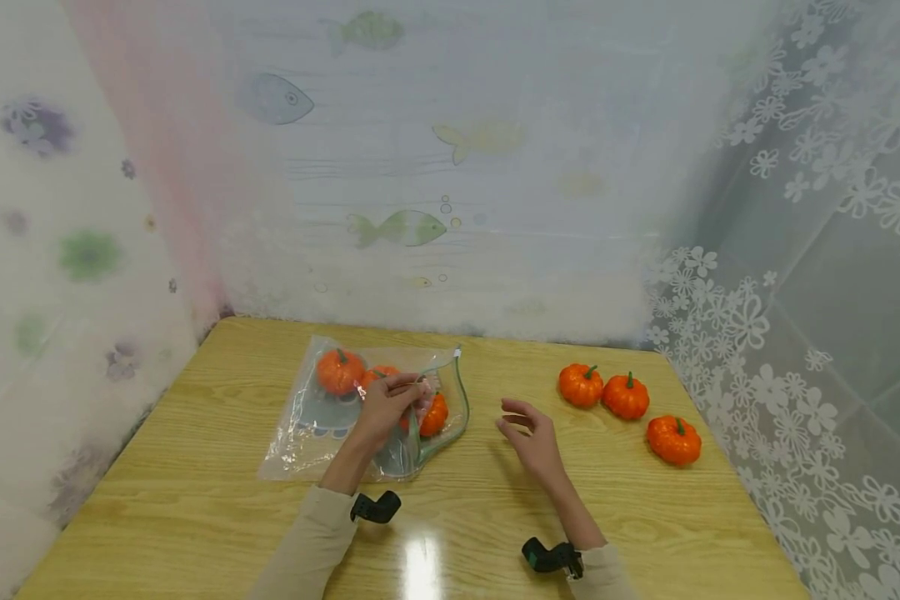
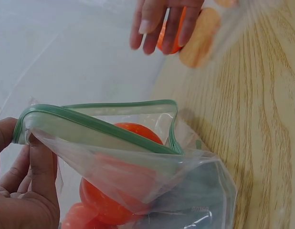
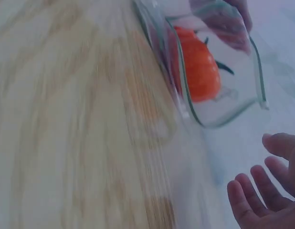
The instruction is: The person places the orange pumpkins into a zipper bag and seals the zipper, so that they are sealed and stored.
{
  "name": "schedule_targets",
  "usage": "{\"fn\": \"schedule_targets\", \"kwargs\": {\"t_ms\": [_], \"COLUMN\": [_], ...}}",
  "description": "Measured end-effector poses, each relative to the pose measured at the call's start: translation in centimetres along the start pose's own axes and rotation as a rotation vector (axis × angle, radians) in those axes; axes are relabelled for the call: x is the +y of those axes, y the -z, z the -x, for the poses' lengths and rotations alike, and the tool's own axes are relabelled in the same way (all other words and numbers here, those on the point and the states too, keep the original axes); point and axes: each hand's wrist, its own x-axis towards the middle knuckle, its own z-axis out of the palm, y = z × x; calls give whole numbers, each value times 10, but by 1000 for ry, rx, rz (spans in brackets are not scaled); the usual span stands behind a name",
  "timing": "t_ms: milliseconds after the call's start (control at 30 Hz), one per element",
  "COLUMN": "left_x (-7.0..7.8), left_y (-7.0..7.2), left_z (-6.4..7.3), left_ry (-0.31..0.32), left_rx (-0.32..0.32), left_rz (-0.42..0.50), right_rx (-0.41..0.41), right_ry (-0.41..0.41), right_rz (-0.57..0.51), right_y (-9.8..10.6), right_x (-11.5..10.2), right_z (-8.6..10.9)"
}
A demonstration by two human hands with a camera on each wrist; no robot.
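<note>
A clear zip bag (image 1: 292,450) with a green zip edge lies on the table, its mouth spread apart toward the right. Small orange toy pumpkins (image 1: 341,372) with green stems are inside it; part of them is hidden behind my left hand (image 1: 387,408). That hand pinches the green zip rim (image 2: 61,114) between thumb and fingers, as the left wrist view shows. My right hand (image 1: 534,442) hovers right of the bag mouth, fingers loosely bent and holding nothing. In the right wrist view a pumpkin (image 3: 197,69) shows through the bag's mouth.
Three more pumpkins stand on the right: one at the back (image 1: 581,385), another beside it (image 1: 626,397), the third nearer the right edge (image 1: 673,440). The wooden table (image 1: 480,517) is bordered by patterned curtains (image 1: 450,275) behind and at both sides.
</note>
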Motion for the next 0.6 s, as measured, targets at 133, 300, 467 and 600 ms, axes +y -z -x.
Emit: {"fn": "schedule_targets", "kwargs": {"t_ms": [133, 300, 467, 600], "left_x": [1, 1, 0, 1], "left_y": [0, 0, 1, 1], "left_z": [1, 1, 2, 3], "left_ry": [1, 8, 6, 3], "left_rx": [-5, -7, -10, -13], "left_rz": [12, 13, 1, -2], "right_rx": [24, 18, 52, 70], "right_ry": [-31, -81, -129, -149], "right_rz": [20, 37, 81, 138], "right_y": [22, 48, 76, 98], "right_x": [6, 18, 23, 25], "right_z": [3, 9, 16, 22]}}
